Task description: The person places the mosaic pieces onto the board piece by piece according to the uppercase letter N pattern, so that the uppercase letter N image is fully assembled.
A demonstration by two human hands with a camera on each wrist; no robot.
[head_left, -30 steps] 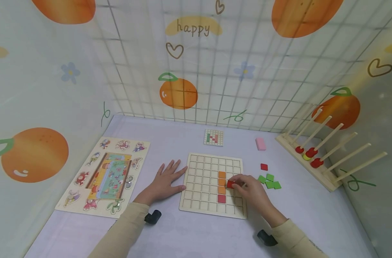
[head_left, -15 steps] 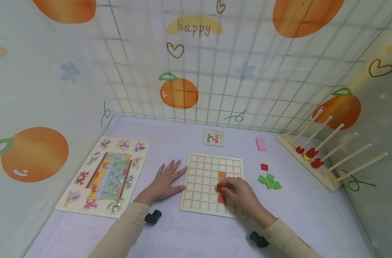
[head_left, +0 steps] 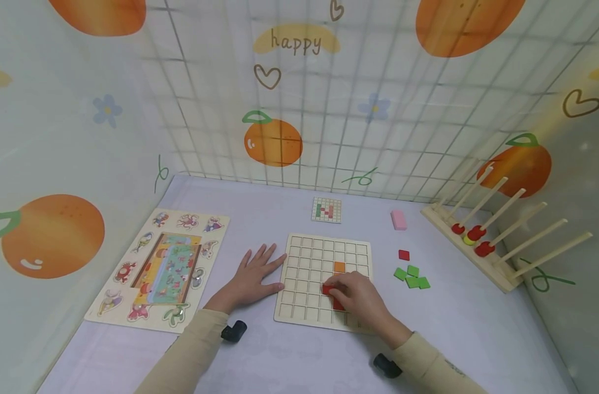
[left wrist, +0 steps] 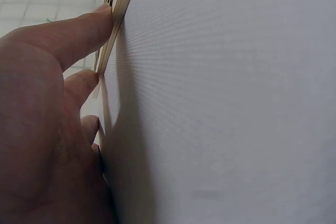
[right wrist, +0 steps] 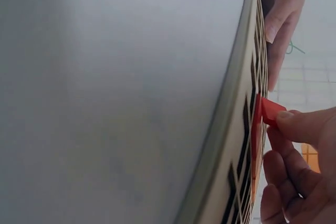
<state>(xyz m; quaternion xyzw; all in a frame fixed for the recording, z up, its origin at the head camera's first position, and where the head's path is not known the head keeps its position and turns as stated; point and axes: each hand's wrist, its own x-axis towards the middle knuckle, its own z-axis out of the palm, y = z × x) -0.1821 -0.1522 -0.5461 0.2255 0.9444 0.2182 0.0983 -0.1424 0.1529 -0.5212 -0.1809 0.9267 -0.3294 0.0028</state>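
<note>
A square wooden grid board (head_left: 304, 262) lies flat in the middle of the table. Between thumb and fingers, my right hand (head_left: 359, 298) pinches a small red square tile (right wrist: 272, 110), tilted just over the cells left of the coloured column. In that column an orange tile (head_left: 339, 266) shows at the top and a red tile (head_left: 338, 305) at the bottom; the hand covers what lies between. My left hand (head_left: 252, 278) rests with fingers spread, its thumb and a fingertip touching the board's left edge, as the left wrist view also shows.
Right of the board lie a red tile (head_left: 403, 255) and several green tiles (head_left: 412, 282). A pink block (head_left: 399, 220) and a small pattern card (head_left: 326, 210) sit farther back. An animal puzzle board (head_left: 146, 262) is at left, a wooden peg rack (head_left: 476, 249) with beads at right.
My right hand has carried the red tile leftward across the board, from right of the coloured column to its left side. The left hand has stayed in place.
</note>
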